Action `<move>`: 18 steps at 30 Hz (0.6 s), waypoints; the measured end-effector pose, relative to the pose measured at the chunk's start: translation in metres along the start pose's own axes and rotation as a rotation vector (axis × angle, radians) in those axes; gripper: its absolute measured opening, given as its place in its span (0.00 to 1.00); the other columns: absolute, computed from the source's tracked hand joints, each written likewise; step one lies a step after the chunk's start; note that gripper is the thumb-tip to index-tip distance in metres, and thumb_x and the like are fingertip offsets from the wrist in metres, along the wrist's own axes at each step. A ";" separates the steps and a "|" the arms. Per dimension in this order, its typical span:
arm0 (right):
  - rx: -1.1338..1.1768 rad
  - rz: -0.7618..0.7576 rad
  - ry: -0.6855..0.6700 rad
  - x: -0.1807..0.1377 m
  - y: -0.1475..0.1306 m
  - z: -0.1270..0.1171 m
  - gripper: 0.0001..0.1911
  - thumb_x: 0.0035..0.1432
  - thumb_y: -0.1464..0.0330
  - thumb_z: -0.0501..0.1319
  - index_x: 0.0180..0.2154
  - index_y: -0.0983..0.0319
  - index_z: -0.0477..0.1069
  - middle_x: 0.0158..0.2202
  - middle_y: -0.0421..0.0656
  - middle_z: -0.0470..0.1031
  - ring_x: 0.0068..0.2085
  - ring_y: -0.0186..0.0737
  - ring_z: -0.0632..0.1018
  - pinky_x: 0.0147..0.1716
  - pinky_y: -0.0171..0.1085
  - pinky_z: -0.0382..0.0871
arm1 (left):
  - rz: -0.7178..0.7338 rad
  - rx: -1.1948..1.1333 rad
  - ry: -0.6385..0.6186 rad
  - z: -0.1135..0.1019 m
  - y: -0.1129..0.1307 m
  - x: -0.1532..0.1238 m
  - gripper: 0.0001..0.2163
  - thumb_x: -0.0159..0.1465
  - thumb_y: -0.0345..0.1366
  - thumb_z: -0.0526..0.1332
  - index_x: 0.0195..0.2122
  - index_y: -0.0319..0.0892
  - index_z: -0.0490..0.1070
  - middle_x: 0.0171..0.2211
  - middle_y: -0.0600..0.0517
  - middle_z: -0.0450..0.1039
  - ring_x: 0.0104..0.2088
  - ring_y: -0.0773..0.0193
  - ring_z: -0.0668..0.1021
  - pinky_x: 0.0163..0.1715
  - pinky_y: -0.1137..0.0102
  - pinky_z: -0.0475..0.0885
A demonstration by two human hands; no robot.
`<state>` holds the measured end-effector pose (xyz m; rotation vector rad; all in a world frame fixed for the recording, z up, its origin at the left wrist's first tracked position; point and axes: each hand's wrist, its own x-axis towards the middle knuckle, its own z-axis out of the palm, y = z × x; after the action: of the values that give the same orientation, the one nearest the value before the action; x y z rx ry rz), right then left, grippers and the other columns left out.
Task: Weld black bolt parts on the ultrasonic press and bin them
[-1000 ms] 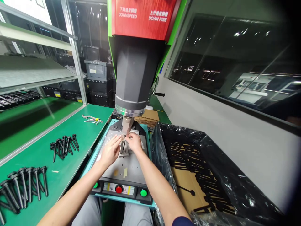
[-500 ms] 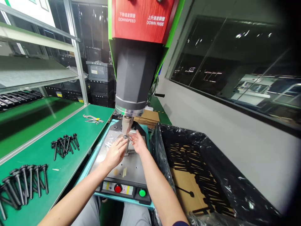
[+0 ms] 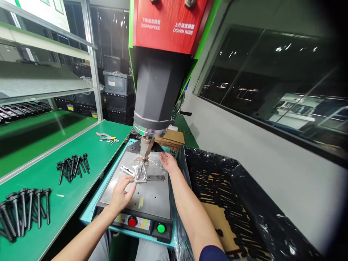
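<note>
On the press's metal plate (image 3: pixel 123 185), a small upright fixture (image 3: pixel 141 174) stands under the metal horn (image 3: pixel 146 145), partly wrapped in crinkled clear plastic film (image 3: pixel 154 161). My left hand (image 3: pixel 123 192) is at the fixture's front left, thumb and fingers apart, with nothing seen in it. To the fixture's right, my right hand (image 3: pixel 168 162) has its fingers curled at the film's right edge and seems to pinch it; the fingertips are small in view. A dark round-headed piece in the fixture is blurred by the film. Slotted metal bars lie on either side of the fixture.
Black long-threaded bolts (image 3: pixel 72 166) stand in groups on the green bench (image 3: pixel 89 145), with pliers-like tools (image 3: pixel 107 137) behind. At right, a black plastic-lined bin (image 3: pixel 231 163) holds many dark parts over cardboard. Red (image 3: pixel 132 221) and green buttons (image 3: pixel 161 228) sit at the press front.
My left hand has drawn back from the fixture top toward me, its fingers opening. My right hand has moved right, and the film now stretches to that side. The fixture is more exposed.
</note>
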<state>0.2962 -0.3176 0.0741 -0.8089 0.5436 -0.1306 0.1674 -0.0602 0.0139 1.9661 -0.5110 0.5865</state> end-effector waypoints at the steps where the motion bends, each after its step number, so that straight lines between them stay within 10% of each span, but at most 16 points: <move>1: 0.011 0.006 0.001 0.000 0.002 -0.002 0.09 0.66 0.77 0.55 0.34 0.62 0.68 0.24 0.41 0.77 0.27 0.36 0.80 0.23 0.28 0.76 | -0.131 -0.047 -0.002 0.001 -0.002 -0.002 0.10 0.65 0.43 0.59 0.32 0.43 0.72 0.36 0.47 0.76 0.39 0.58 0.78 0.43 0.62 0.76; 9: 0.061 0.029 -0.027 -0.005 0.011 -0.005 0.11 0.68 0.77 0.54 0.32 0.64 0.69 0.27 0.44 0.78 0.27 0.34 0.80 0.24 0.26 0.76 | -0.939 -0.899 -0.104 0.010 0.007 0.029 0.23 0.58 0.57 0.63 0.43 0.41 0.72 0.46 0.42 0.77 0.40 0.60 0.81 0.41 0.65 0.77; 18: 0.028 0.074 0.022 -0.004 0.020 -0.016 0.06 0.69 0.71 0.56 0.38 0.63 0.70 0.26 0.42 0.77 0.28 0.36 0.80 0.25 0.28 0.76 | -0.839 -0.826 -0.027 0.031 0.006 0.036 0.20 0.42 0.45 0.75 0.28 0.39 0.70 0.25 0.54 0.72 0.25 0.68 0.75 0.29 0.72 0.70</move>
<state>0.2829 -0.3135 0.0523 -0.7597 0.5907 -0.0788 0.1982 -0.0945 0.0272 1.2120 0.0960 -0.1830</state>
